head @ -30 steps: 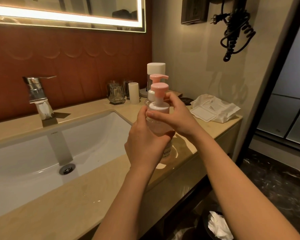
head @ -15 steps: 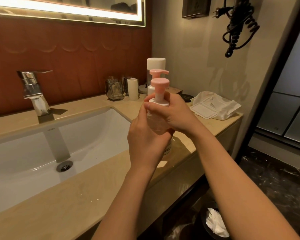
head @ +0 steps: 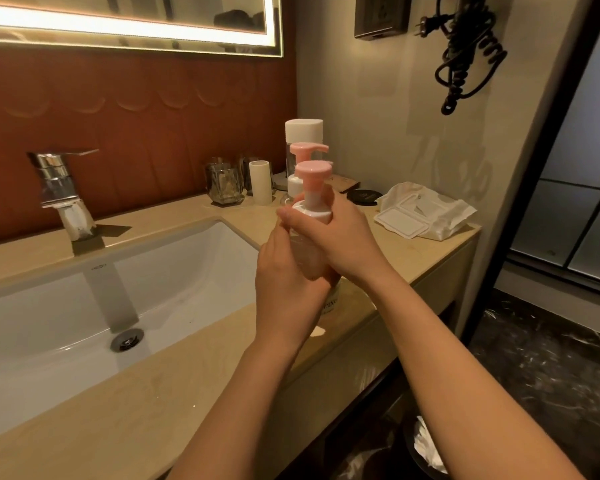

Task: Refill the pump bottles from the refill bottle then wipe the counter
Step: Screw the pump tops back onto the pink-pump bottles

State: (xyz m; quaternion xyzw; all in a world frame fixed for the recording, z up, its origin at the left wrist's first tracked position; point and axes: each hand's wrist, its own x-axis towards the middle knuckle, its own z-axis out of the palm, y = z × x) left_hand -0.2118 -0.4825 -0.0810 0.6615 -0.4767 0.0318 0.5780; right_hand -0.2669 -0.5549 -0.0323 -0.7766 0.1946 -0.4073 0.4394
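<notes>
Both grip pump bottle (head: 310, 208): L hand (head: 288, 282) body, R hand (head: 338, 235) collar.

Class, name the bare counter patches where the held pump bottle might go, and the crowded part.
Free: counter strip between sink and near edge; the patch between right hand and wipes pack. Crowded: back corner, with glasses, second pump bottle, white-capped bottle.
</notes>
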